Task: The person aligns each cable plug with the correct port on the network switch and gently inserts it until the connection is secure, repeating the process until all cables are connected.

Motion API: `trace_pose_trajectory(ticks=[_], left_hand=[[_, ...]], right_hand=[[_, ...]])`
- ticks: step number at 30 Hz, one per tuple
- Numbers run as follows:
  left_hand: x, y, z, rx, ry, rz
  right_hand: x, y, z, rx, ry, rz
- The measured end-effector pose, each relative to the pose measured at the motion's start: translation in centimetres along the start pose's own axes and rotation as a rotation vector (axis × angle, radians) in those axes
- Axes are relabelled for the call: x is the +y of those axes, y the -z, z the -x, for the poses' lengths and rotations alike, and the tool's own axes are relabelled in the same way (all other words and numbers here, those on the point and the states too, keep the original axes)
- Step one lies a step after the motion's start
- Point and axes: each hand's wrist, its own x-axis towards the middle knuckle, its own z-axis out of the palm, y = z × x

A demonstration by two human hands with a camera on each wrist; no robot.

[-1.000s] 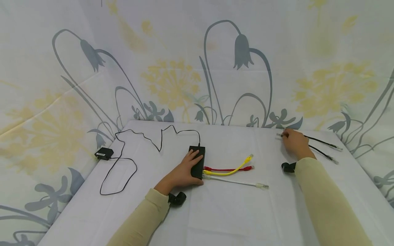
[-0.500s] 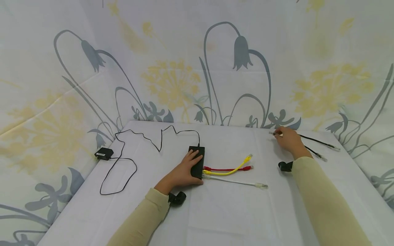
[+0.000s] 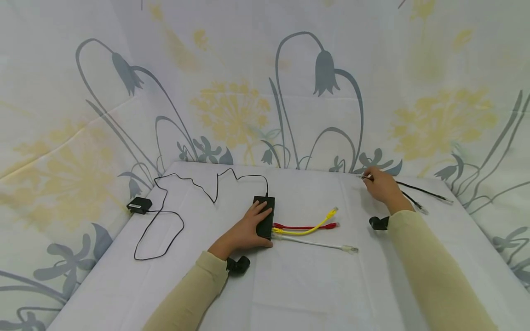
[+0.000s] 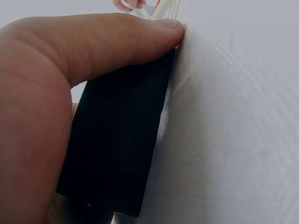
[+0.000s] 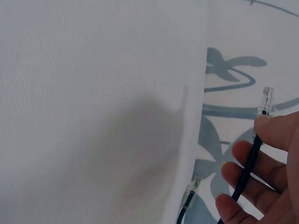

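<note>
One table (image 3: 314,294) carries everything, its far edge, at twelve o'clock, near our right hand (image 3: 383,186); a slip there could drop what we pinch over that edge. Our left hand (image 3: 247,230) grasps the box (image 3: 265,228), fingers across its top, thumb round its six o'clock end; were it to ease off, a tug could swivel the box. The adapter (image 3: 140,205) lies well apart at the box's nine o'clock, and its cord (image 3: 217,186) meets the box at twelve, so dragging the box toward six might strain that joint. Roughly toward three run the white lead (image 3: 310,242), the red lead (image 3: 300,227) and the yellow lead (image 3: 306,233), which crosses the red; we could snag on that crossing. Between two and three, our right hand pinches the black lead (image 5: 248,165), near the spare lead (image 5: 184,209), which its tail could pull along. Pinched just behind the clear plug (image 5: 266,100), it may twist. As for containers, we find only the box's sockets at three o'clock: they seem to hold the ends of three leads; whether any stand vacant, we cannot tell.
</note>
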Motion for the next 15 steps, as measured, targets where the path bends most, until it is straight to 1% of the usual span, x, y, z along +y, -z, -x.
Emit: trace_pose_trajectory(ticks=[6, 10, 12, 15], left_hand=[[0.0, 0.1, 0.0, 0.0, 0.005, -0.01], [0.1, 0.0, 0.0, 0.0, 0.006, -0.009], [0.2, 0.1, 0.0, -0.002, 0.005, -0.002], [0.3, 0.1, 0.1, -0.006, 0.004, 0.008]], right_hand=[[-1.6, -0.5, -0.1, 0.021, 0.026, -0.027], [-2.7, -0.8, -0.1, 0.037, 0.042, -0.018], [-3.2, -1.0, -0.1, 0.042, 0.064, -0.006], [-3.8, -1.4, -0.2, 0.028, 0.084, 0.009]])
